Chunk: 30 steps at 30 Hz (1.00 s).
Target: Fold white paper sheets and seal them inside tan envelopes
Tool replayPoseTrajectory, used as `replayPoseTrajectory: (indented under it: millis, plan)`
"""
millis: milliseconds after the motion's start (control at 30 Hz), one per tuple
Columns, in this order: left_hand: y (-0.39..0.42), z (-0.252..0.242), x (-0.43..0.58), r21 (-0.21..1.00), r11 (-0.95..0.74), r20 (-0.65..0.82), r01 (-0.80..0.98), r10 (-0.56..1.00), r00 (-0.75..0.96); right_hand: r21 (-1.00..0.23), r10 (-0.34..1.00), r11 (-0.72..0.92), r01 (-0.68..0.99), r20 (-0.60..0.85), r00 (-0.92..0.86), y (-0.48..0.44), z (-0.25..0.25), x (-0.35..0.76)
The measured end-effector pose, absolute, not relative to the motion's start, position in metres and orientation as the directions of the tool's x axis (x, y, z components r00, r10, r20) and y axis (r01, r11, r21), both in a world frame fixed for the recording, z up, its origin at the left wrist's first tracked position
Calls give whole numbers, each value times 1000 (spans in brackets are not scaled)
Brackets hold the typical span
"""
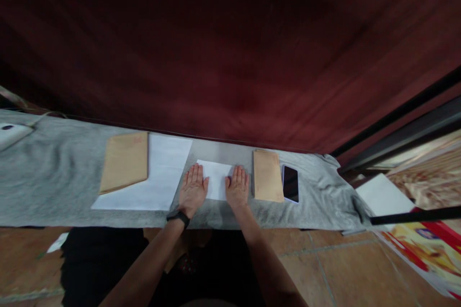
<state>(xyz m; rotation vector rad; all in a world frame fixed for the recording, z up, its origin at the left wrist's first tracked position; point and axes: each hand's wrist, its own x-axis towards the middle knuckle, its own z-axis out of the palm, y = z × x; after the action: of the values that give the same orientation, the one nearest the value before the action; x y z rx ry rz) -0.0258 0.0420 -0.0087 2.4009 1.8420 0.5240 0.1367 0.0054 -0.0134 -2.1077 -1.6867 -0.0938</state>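
A small white folded sheet (217,178) lies on a grey cloth (54,177) in front of me. My left hand (193,191) rests flat on its left edge, fingers stretched out and together. My right hand (237,188) lies flat on its right edge, fingers likewise straight. Neither hand grips anything. A black band circles my left wrist.
Left of my hands a brown envelope (125,161) lies on a large white sheet (158,177). To the right sit a stack of brown envelopes (267,175) and a dark phone (290,183). A dark red curtain (230,48) hangs behind. White paper (383,195) lies far right.
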Motion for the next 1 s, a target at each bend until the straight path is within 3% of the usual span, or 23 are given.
replayPoseTrajectory:
  millis: [167, 267, 633, 1000]
  plan:
    - [42, -8, -28, 276, -277, 198, 920, 953, 228, -375, 975, 66, 925, 223, 20, 6, -11, 97]
    - [43, -10, -29, 284, -290, 199, 914, 950, 239, -376, 975, 112, 920, 221, -29, 5, -13, 91]
    - [42, -8, -26, 317, -269, 225, 910, 953, 203, -268, 936, -75, 961, 314, 160, -14, -23, 145]
    - [30, 5, -43, 434, -217, 245, 874, 962, 118, -227, 906, -125, 966, 371, 205, -39, -27, 158]
